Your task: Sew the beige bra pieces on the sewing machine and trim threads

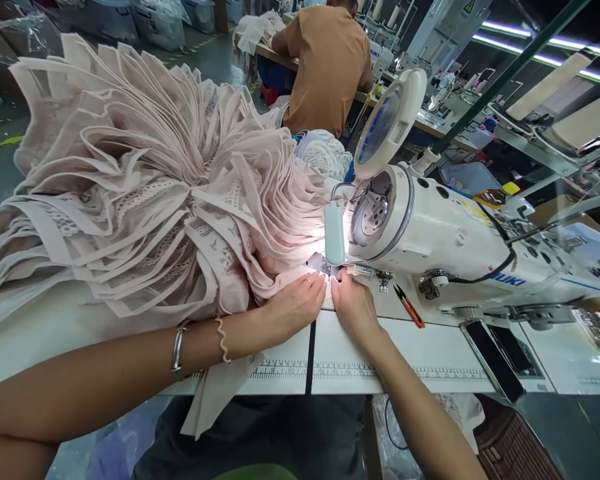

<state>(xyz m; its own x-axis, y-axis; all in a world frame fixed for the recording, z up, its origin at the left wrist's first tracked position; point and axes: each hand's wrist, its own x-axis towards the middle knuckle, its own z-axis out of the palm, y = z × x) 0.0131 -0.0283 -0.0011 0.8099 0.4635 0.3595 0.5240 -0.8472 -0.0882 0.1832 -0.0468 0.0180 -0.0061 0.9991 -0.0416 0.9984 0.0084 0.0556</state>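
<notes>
The left hand (pixel 300 298) and right hand (pixel 353 305) nearly meet on pink fabric (pixel 293 273) at the presser foot (pixel 327 268); whether they pinch it, I cannot tell. From them, snips (pixel 411 309) lie on the tabletop (pixel 290 350) near three o'clock, the sewing machine (pixel 440 230) at two, heaped fabric (pixel 185 193) at ten, a person (pixel 327 73) at twelve.

Glare on my remote feed washes out the cloth (pixel 329 293) between the left hand (pixel 300 299) and right hand (pixel 355 303); I cannot tell their grip. A pale rectangular cover (pixel 335 233) hides part of the sewing machine (pixel 440 220). The left edge crops the fabric pile (pixel 180 180); the top, a co-worker's head (pixel 343 4).
</notes>
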